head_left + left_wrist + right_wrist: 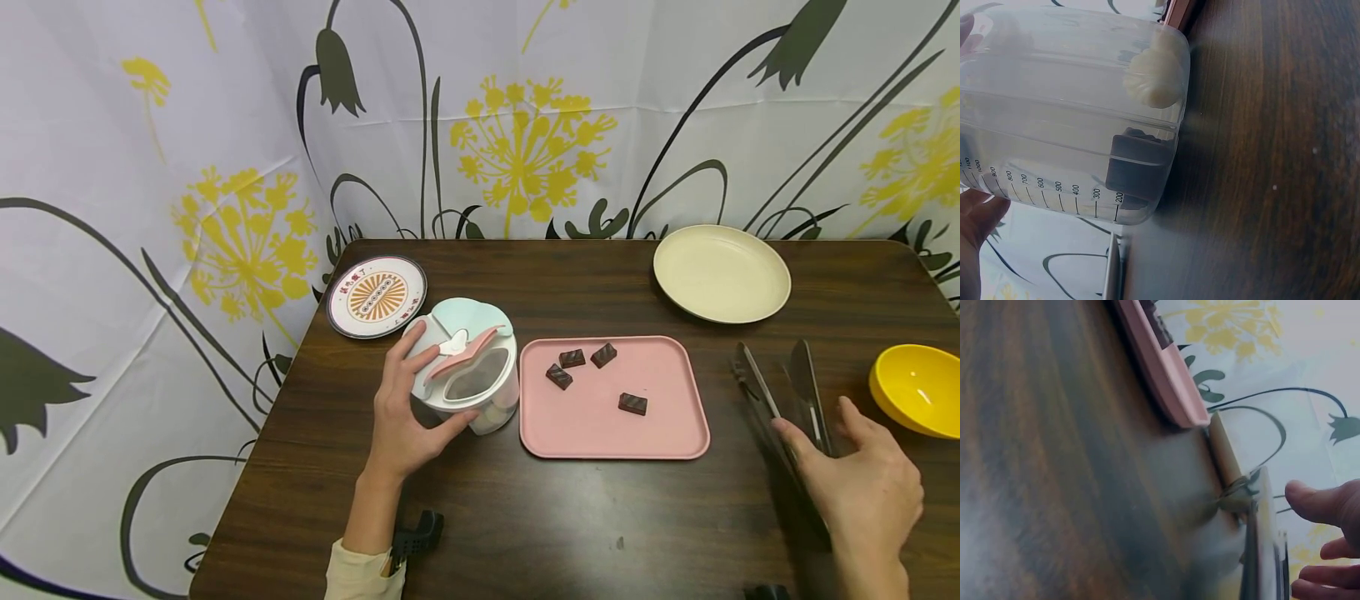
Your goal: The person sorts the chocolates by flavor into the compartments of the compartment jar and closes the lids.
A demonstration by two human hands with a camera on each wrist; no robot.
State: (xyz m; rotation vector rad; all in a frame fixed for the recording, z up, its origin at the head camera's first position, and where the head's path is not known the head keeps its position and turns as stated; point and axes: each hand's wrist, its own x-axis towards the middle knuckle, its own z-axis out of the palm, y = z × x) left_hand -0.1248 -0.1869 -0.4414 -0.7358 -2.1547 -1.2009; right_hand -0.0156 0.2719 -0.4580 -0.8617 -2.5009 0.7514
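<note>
My left hand (pixel 408 417) grips a clear food storage container (pixel 495 408) from its left side, thumb at the near edge and fingers on the lid. Its lid (pixel 476 387) is white and pale green with a pink lever. Through the wall in the left wrist view, a cream-coloured swirled piece (pixel 1157 78) and a dark brown block (pixel 1138 162) lie at the bottom. My right hand (pixel 862 483) hovers around metal tongs (pixel 761 383) on the table, thumb and fingers spread on either side. In the right wrist view, a gap shows between thumb and tongs (pixel 1264 550).
Several dark chocolates (pixel 632 404) lie on a pink tray (pixel 660 437) between the hands. A cream plate (pixel 722 275) stands at the back right, a yellow bowl (pixel 918 392) at the far right. Behind the container is a patterned plate (pixel 377 297). A printed cloth (pixel 660 108) hangs behind the table.
</note>
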